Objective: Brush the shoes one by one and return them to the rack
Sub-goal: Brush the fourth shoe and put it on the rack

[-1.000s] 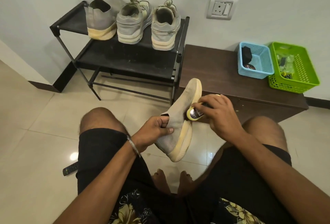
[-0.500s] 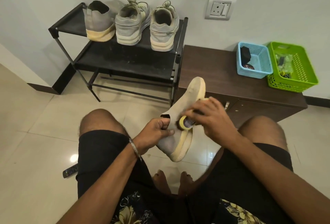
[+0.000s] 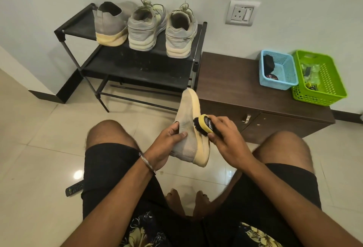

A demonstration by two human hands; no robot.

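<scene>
left hand (image 3: 167,144) grips grey shoe (image 3: 186,128) | right hand (image 3: 227,138) presses brush (image 3: 203,124) on sole

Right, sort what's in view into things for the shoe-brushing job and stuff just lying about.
Job: held shoe, brush, three shoes on rack, rack, left hand, right hand.
Lying about: remote, blue basket, green basket, cabinet, socket.

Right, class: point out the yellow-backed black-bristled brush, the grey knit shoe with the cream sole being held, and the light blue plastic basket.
Yellow-backed black-bristled brush (image 3: 203,125): head view, on its yellow back.
Grey knit shoe with the cream sole (image 3: 185,113): head view, on its knit side.
Light blue plastic basket (image 3: 288,65): head view, on its right wall.
</scene>
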